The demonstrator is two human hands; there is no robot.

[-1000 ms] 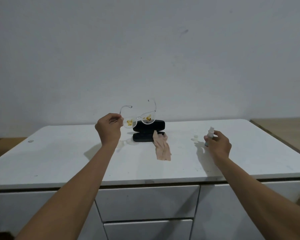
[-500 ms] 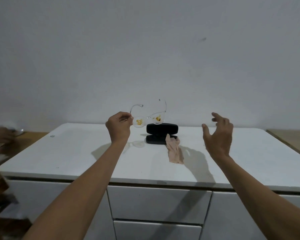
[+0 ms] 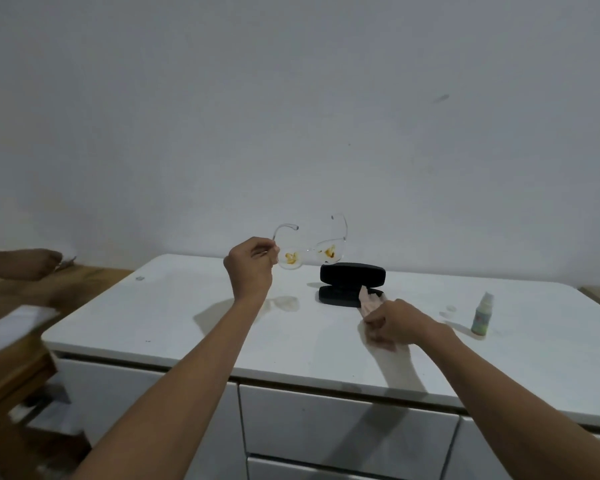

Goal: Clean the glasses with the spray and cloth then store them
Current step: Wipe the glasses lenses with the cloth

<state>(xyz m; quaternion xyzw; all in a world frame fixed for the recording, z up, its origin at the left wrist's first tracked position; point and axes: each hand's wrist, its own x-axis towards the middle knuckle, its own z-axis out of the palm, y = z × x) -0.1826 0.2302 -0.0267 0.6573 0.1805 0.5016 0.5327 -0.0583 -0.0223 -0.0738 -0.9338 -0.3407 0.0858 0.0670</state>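
Observation:
My left hand (image 3: pixel 252 268) pinches the left end of the clear-framed glasses (image 3: pixel 310 252) and holds them up above the white countertop (image 3: pixel 187 317); both lenses carry orange-brown smears. An open black glasses case (image 3: pixel 352 284) sits behind. My right hand (image 3: pixel 394 322) lies low on the peach cloth (image 3: pixel 369 303) in front of the case, its fingers curled onto the fabric. The small green spray bottle (image 3: pixel 482 315) stands upright to the right, with its clear cap (image 3: pixel 451 309) lying beside it.
White drawers (image 3: pixel 343 424) run below the countertop. A wooden surface (image 3: pixel 18 299) adjoins on the left, where another person's hand (image 3: pixel 25 263) rests. A plain wall stands close behind the case.
My right hand let go of the spray bottle, rose, then came down leftward onto the cloth. The view turned left. My left hand kept holding the glasses up.

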